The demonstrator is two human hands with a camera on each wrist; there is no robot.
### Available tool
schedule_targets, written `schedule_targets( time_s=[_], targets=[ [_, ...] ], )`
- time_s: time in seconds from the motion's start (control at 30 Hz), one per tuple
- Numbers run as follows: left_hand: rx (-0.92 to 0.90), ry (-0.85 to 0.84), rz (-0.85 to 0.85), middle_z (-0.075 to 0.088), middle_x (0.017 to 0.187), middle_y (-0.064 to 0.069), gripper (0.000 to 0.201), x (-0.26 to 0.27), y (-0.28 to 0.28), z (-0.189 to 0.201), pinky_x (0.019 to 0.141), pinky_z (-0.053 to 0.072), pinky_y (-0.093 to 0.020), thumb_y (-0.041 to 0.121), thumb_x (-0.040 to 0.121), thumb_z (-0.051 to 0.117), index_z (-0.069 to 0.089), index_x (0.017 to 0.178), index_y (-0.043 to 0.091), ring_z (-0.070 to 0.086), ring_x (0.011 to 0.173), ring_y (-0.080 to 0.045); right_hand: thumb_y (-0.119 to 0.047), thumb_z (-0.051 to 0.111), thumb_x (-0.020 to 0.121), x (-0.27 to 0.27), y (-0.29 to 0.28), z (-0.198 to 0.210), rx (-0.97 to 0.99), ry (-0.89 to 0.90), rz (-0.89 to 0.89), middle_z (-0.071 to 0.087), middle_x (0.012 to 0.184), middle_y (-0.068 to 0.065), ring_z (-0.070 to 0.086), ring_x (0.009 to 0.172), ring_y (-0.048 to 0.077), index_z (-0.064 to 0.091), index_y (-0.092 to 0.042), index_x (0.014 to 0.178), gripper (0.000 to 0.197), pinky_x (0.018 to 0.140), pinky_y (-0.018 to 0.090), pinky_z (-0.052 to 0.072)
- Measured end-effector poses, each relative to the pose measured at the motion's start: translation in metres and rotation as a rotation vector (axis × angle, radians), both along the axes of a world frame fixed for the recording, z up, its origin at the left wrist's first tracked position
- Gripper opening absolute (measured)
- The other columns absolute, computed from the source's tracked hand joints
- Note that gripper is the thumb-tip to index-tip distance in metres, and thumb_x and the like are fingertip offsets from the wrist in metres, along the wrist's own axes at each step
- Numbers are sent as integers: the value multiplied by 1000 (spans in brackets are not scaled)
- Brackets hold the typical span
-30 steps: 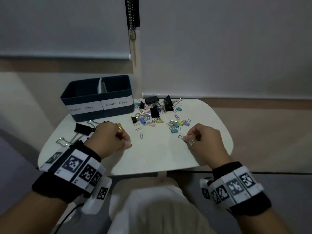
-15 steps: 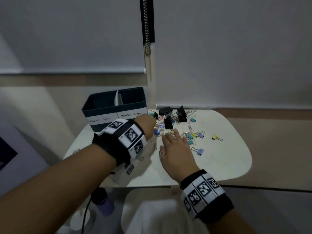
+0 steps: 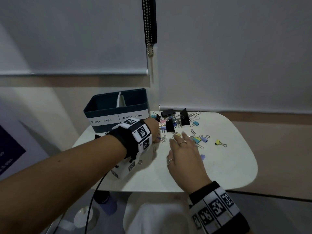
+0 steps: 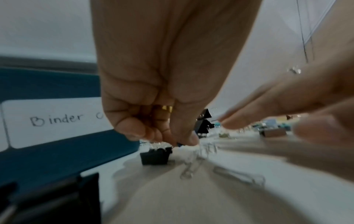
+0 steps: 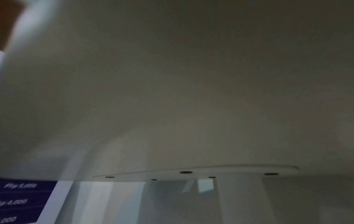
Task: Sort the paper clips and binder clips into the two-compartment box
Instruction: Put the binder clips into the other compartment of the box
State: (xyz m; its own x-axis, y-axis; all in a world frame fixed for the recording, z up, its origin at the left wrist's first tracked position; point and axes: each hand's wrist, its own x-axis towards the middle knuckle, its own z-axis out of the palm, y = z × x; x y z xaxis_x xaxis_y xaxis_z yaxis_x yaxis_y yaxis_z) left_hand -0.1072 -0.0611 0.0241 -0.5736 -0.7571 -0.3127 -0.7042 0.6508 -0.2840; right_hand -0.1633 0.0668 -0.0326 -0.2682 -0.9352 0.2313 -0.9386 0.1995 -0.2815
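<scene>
Since a second ago both hands have left the table's near edge for the clip pile [image 3: 179, 125] at frame centre: the left hand [image 4: 162, 84] now pinches a small blue clip [image 4: 179, 144] beside the box [image 3: 116, 112], the right hand [image 3: 184, 156] spreads flat, so sorting has barely begun.

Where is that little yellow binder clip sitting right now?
In the head view, the yellow binder clip lies alone on the white table, right of the clip pile and beyond the right hand.
</scene>
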Motion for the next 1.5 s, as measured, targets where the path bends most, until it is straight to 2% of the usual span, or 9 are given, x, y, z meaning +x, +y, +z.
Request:
schedule_targets(
  time_s=[0.13, 0.27, 0.33, 0.43, 0.5, 0.7, 1.03, 1.27, 1.5],
  targets=[
    [-11, 106, 77, 35, 62, 1, 34, 10, -9, 11, 57, 36, -21, 26, 94, 48, 45, 66, 6, 44, 66, -14, -13, 38, 92, 5, -10, 4, 128, -100, 168, 32, 151, 14, 23, 143, 27, 33, -2, 143, 52, 119, 39, 21],
    [-7, 123, 116, 59, 97, -6, 39, 41, -20, 32, 90, 44, -27, 31, 94, 49, 60, 114, 0, 57, 107, -24, -19, 32, 96, 10, -9, 5, 270, -81, 150, 29, 150, 10, 20, 143, 24, 31, -5, 141, 48, 117, 38, 23],
    [-6, 96, 130, 63, 112, -12, 43, 57, -23, 32, 93, 44, -28, 33, 93, 50, 60, 115, -2, 57, 113, -26, -20, 31, 97, 12, -6, 8, 309, -70, 154, 22, 154, 8, 14, 146, 23, 24, -7, 146, 51, 120, 37, 19],
    [38, 32, 126, 58, 80, -6, 36, 71, -26, 22, 90, 45, -30, 38, 91, 53, 65, 87, 5, 59, 109, -27, -22, 31, 98, 13, 1, 16, 381, -94, 183, 10, 158, 5, 5, 148, 21, 14, -10, 150, 55, 122, 35, 10],
    [28, 34, 95, 53, 79, -8, 39, 77, -30, 17, 91, 45, -30, 41, 91, 52, 55, 70, 8, 59, 102, -27, -24, 31, 99, 13, 8, 24, 431, -114, 190, 13, 157, 5, 9, 147, 20, 18, -9, 148, 53, 120, 31, 13],
    [97, 363, -134, 53, 127, -7, 33, 71, -32, 16, 100, 43, -30, 14, 96, 43, 54, 126, 16, 52, 115, -20, -23, 38, 97, 7, 10, 46, 419, -87, 134, 42, 138, 10, 40, 130, 24, 47, -5, 129, 38, 104, 30, 36],
    [59, -143, -137, 50, 136, -2, 52, 68, -11, 2, 115, -2, -58, 45, 100, 17, 50, 129, 16, 34, 136, -22, -12, 45, 92, 4, -75, 50, 608, 156, 264, 45, 139, 11, 44, 129, 27, 45, -7, 131, 40, 109, 40, 38],
    [118, 195, -86, 53, 124, -8, 41, 83, -15, -3, 103, 39, -43, 37, 99, 27, 55, 116, 12, 51, 113, -26, -8, 42, 91, -4, -82, 41, 740, 279, 361, 35, 148, 10, 35, 135, 27, 34, -7, 140, 50, 113, 40, 32],
    [137, 327, -132, 46, 135, -8, 33, 93, -4, -19, 108, 36, -39, 19, 97, 36, 53, 123, 8, 42, 127, -24, 4, 40, 88, -13, -74, 56, 631, 183, 477, 37, 148, 6, 31, 140, 23, 47, -7, 132, 45, 116, 37, 29]
  ],
)
